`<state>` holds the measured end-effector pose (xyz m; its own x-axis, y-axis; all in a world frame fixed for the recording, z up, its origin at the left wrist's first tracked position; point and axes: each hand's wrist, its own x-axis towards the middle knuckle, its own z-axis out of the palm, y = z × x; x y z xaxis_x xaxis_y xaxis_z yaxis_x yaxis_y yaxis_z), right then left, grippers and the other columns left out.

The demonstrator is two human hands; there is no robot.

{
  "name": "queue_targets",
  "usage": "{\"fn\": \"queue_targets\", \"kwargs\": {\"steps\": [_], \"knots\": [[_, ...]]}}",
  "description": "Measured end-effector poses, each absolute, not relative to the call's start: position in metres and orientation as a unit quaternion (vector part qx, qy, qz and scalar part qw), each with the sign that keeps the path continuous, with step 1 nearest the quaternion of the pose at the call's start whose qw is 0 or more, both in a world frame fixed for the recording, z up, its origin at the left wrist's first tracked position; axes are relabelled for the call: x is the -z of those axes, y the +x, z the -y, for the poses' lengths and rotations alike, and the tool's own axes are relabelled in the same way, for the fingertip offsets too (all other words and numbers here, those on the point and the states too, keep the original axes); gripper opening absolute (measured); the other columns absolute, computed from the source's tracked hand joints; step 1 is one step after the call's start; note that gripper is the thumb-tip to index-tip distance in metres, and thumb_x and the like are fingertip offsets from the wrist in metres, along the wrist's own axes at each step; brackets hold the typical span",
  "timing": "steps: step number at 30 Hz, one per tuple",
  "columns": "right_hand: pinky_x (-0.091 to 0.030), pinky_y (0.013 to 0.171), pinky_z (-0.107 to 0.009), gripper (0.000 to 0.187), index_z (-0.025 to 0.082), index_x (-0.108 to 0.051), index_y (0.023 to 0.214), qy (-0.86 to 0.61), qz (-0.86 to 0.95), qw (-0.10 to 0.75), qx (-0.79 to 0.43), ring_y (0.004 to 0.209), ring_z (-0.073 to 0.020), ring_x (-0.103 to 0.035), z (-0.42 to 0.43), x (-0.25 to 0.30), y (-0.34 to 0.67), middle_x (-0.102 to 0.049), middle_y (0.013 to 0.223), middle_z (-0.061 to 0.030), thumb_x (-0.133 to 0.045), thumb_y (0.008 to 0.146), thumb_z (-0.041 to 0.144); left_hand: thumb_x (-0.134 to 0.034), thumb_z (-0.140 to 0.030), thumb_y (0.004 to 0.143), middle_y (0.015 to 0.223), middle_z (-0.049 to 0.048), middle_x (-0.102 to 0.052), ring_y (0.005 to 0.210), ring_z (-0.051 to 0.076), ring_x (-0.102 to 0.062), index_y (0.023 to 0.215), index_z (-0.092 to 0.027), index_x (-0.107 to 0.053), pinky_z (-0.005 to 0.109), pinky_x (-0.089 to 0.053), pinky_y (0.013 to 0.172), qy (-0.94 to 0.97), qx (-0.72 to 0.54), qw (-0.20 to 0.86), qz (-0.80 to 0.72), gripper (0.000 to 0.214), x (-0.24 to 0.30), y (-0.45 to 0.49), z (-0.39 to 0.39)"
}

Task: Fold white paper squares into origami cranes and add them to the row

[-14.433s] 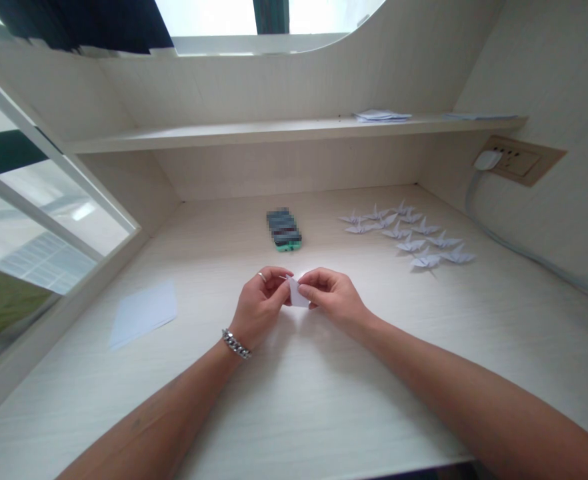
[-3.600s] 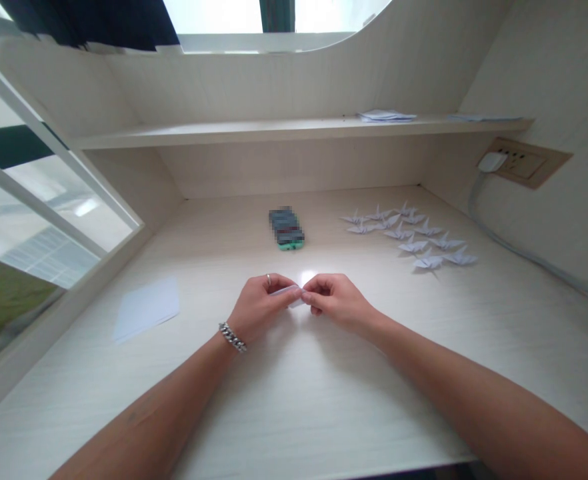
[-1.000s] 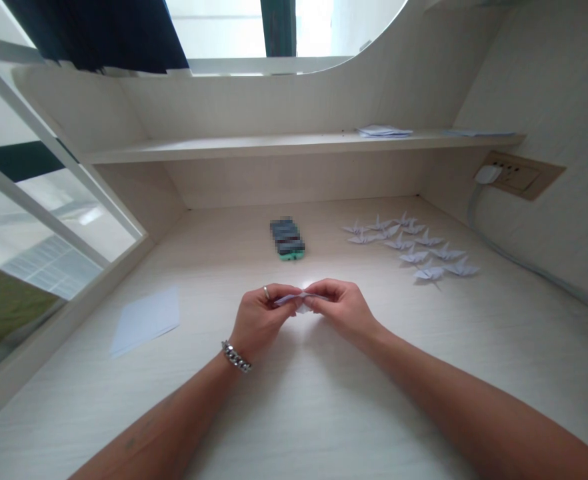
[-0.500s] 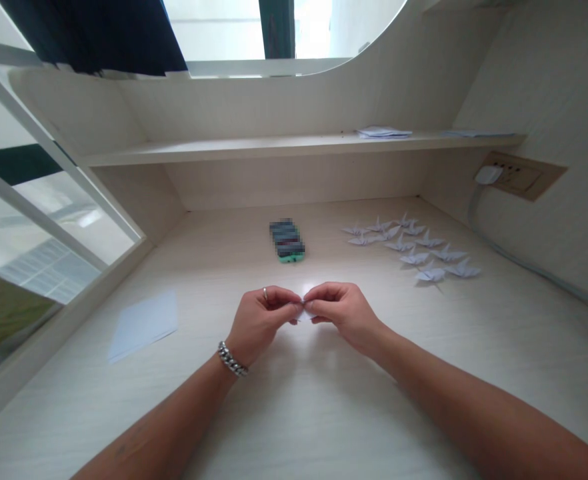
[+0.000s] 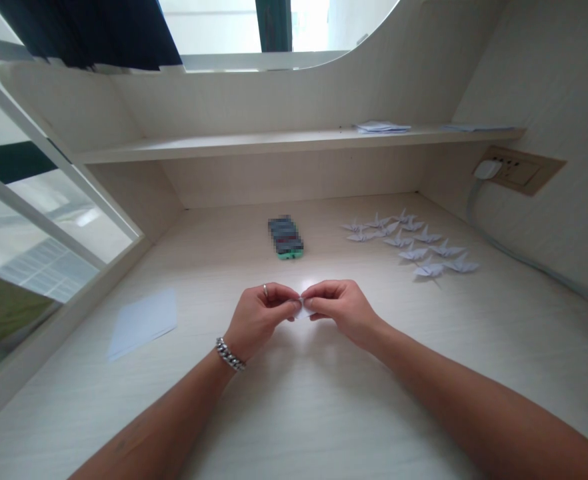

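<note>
Between my two hands is a small folded piece of white paper (image 5: 303, 311), mostly covered by the fingers. My left hand (image 5: 263, 317), with a ring on one finger and a chain bracelet at the wrist, pinches its left side. On the other side my right hand (image 5: 341, 310) pinches it too, and the fingertips of both hands nearly meet. Several white paper cranes (image 5: 414, 253) stand in a cluster at the back right of the desk. To the left lie flat sheets of white paper (image 5: 144, 323).
A phone (image 5: 287, 237) with a green edge, its screen blurred out, lies beyond my hands. Folded papers (image 5: 383, 127) rest on the shelf (image 5: 254, 147) at the back. A white plug (image 5: 487, 169) with a grey cable (image 5: 529, 267) sits in the right wall socket.
Both hands keep their pinch on the folded paper, with hardly any finger movement. The whole view has shifted slightly.
</note>
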<state>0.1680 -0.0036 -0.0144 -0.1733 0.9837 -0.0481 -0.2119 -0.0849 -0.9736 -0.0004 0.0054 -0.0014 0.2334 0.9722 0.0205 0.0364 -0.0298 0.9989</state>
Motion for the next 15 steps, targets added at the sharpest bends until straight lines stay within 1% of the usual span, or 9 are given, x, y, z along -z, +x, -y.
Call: {"fn": "queue_targets", "kwargs": {"steps": [10,15], "knots": [[-0.055,0.063,-0.029,0.015,0.017,-0.077,0.073,-0.417,0.451,0.486,-0.622,0.065,-0.0153,-0.065,0.0048,0.0123,0.1679,-0.071,0.07,-0.003,-0.076,0.059,0.023,-0.074,-0.018,0.062,0.056,0.0003,-0.065,0.052,0.011,-0.056,0.068,-0.015,-0.072,0.023,-0.046,0.053,0.577,-0.436,0.522,-0.453,0.008,0.0037,0.0005,-0.0047],[-0.055,0.065,-0.029,0.018,0.016,-0.076,0.074,-0.389,0.418,0.481,-0.666,0.065,-0.0148,-0.065,0.0039,0.0132,0.1702,-0.071,0.071,-0.0035,-0.08,0.056,0.022,-0.072,-0.017,0.063,0.062,0.0015,-0.067,0.055,0.011,-0.057,0.068,-0.016,-0.072,0.022,-0.047,0.053,0.554,-0.44,0.544,-0.452,0.005,0.0061,-0.0005,-0.0066]]}}
